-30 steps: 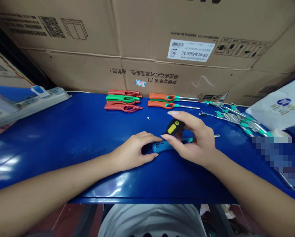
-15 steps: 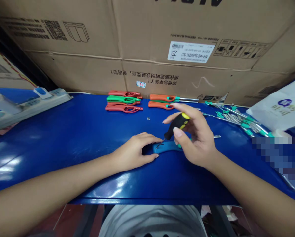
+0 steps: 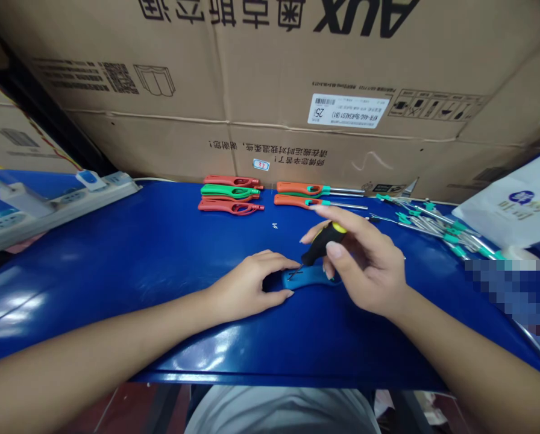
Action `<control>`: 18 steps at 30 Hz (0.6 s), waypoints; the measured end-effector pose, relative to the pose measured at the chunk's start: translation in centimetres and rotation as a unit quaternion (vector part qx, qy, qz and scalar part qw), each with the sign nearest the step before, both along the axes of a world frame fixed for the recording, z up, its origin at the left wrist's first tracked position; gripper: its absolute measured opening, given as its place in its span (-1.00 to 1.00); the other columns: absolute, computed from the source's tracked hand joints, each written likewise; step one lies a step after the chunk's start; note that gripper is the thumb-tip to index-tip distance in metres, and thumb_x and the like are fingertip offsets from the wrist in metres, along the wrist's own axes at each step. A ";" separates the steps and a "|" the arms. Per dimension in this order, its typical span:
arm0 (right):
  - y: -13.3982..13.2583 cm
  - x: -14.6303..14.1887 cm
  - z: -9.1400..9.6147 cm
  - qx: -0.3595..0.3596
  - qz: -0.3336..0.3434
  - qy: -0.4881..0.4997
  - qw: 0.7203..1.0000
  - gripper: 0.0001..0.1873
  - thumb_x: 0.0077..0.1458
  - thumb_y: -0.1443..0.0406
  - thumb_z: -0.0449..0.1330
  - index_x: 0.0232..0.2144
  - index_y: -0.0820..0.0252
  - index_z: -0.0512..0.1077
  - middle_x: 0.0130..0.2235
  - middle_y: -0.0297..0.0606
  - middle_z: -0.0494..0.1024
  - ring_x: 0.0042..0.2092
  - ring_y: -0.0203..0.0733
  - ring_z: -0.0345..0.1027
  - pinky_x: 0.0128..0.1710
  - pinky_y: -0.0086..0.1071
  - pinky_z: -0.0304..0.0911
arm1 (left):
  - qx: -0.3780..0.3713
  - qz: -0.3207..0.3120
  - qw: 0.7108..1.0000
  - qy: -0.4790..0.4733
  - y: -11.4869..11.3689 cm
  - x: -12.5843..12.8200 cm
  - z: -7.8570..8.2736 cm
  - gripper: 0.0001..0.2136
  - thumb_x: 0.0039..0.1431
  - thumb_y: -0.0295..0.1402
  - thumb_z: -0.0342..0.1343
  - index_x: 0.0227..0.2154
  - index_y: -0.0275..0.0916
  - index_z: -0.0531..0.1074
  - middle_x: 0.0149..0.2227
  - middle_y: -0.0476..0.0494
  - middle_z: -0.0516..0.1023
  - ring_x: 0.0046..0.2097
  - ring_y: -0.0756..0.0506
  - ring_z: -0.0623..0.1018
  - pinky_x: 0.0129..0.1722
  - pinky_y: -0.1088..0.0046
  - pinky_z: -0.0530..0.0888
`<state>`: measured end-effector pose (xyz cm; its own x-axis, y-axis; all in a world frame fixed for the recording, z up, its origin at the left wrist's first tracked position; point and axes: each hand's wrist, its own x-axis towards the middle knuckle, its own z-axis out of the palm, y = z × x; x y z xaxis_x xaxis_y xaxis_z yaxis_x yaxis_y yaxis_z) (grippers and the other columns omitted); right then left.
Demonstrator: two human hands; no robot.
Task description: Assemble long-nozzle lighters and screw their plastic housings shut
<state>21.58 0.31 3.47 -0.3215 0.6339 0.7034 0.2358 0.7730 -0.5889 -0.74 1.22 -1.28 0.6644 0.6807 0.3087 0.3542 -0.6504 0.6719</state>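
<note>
A blue long-nosed gas lighter [image 3: 312, 276] lies flat on the table, its front half covered by my right hand. My left hand [image 3: 247, 283] pinches the handle end between thumb and fingers. In my right hand [image 3: 369, 265] is a black and yellow screwdriver [image 3: 320, 244], held at a slant with its tip down on the lighter's handle end. A few tiny screws [image 3: 275, 226] lie on the table behind the lighter.
Red lighter shells [image 3: 231, 206] with a green shell [image 3: 229, 191] lie at the back. Beside them are orange lighters [image 3: 295, 201] with metal tubes. Loose metal tubes with green parts [image 3: 453, 229] are piled at right. A power strip [image 3: 66, 208] sits left; a cardboard box [image 3: 270, 78] stands behind.
The view has tilted up slightly, so more of the box shows. My right hand and the screwdriver have turned a little; the tip stays on the lighter. My left hand keeps its hold.
</note>
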 end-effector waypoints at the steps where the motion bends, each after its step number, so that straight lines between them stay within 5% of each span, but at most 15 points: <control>1: 0.0 0.0 0.0 0.024 -0.016 -0.003 1.000 -0.51 0.24 0.32 0.23 0.21 -0.04 0.39 -0.10 -0.22 0.63 -0.26 -0.14 0.57 -0.34 -0.26 0.55 | 0.001 0.000 1.000 -0.002 0.0 0.0 0.0 -0.64 0.16 -0.40 0.28 0.03 -0.19 0.47 -0.04 -0.15 0.60 0.01 -0.14 0.55 0.07 0.28 0.48; 5: 0.2 0.4 0.2 0.140 -0.083 -0.041 0.986 -0.46 0.12 0.31 0.36 0.15 -0.08 0.46 -0.23 -0.29 0.66 -0.37 -0.16 0.54 -0.40 -0.31 0.51 | 0.002 0.000 1.000 -0.004 0.0 0.0 0.0 -0.64 0.16 -0.41 0.29 0.03 -0.19 0.47 -0.04 -0.15 0.60 0.00 -0.15 0.56 0.07 0.27 0.49; 10: 0.1 0.4 0.4 0.031 -0.012 -0.036 0.999 -0.48 0.33 0.35 0.07 0.30 -0.03 0.28 0.01 -0.18 0.61 -0.32 -0.21 0.54 -0.35 -0.29 0.51 | 0.000 -0.002 1.000 0.001 0.0 0.0 0.0 -0.65 0.17 -0.40 0.28 0.03 -0.19 0.46 -0.02 -0.17 0.59 0.03 -0.15 0.54 0.09 0.26 0.47; 15: 0.3 0.2 0.5 0.154 -0.068 -0.045 0.985 -0.56 0.14 0.34 0.33 0.08 0.01 0.50 -0.26 -0.28 0.63 -0.35 -0.21 0.48 -0.40 -0.35 0.46 | 0.005 -0.006 1.000 -0.001 0.0 0.0 0.0 -0.65 0.19 -0.40 0.27 0.04 -0.21 0.46 -0.04 -0.16 0.59 0.00 -0.14 0.55 0.07 0.28 0.47; 18: 0.2 0.2 0.3 0.134 -0.051 -0.060 0.988 -0.50 0.23 0.35 0.20 0.22 0.06 0.38 -0.10 -0.20 0.62 -0.37 -0.24 0.48 -0.35 -0.31 0.49 | 0.002 -0.006 1.000 0.002 0.0 0.0 0.0 -0.65 0.20 -0.40 0.26 0.05 -0.19 0.46 -0.02 -0.15 0.59 0.02 -0.14 0.54 0.09 0.28 0.47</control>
